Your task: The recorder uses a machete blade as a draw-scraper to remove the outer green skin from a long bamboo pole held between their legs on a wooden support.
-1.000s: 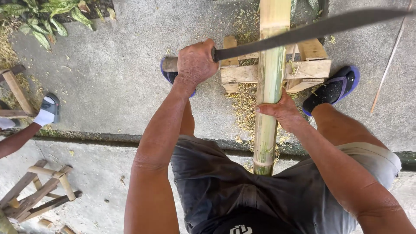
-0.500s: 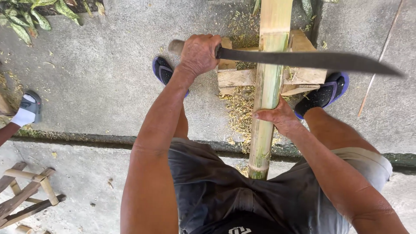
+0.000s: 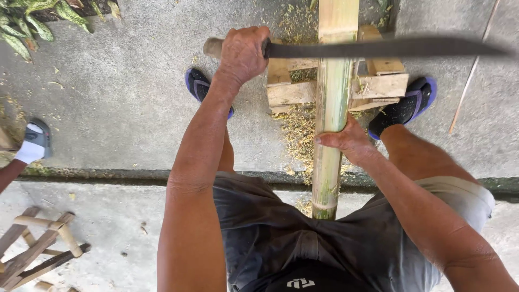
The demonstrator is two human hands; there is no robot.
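Your right hand [image 3: 348, 141] grips the green bamboo pole [image 3: 331, 108], which runs from between your knees over a wooden block stand [image 3: 381, 85]; farther out, your left hand [image 3: 243, 54] clenches the machete [image 3: 378, 48] crosswise above it.

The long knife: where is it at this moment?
In the head view the long knife lies level across the upper frame, its handle gripped in the left hand, its blade crossing the bamboo pole above the wooden block stand.

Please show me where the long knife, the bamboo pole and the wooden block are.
long knife [image 3: 378, 48]: head view, on the dark blade.
bamboo pole [image 3: 331, 97]: head view, middle of the stem.
wooden block [image 3: 292, 93]: head view, plank left of the pole.
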